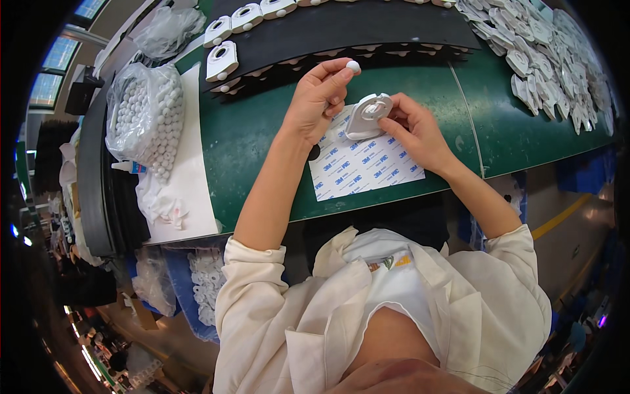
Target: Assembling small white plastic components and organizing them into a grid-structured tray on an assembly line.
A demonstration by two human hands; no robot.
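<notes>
My left hand [310, 100] is raised over the green table, its thumb and fingers pinching a small white ball [354, 67]. In my right hand [418, 131] is a white plastic part [360, 126] with a round opening, held tilted between thumb and fingers. The ball and the part are apart. Under both hands lies a white backing sheet [357, 176] with blue print. A small dark round thing [314, 152] shows beside my left wrist; its kind is unclear.
A clear bag of white balls [146, 115] stands at the left, with a small glue bottle [129, 167] and crumpled white cloth [161, 203]. Stacked black boards [367, 29] carry finished-looking white parts [222, 60] at the back. Many white parts [541, 56] are heaped at the far right.
</notes>
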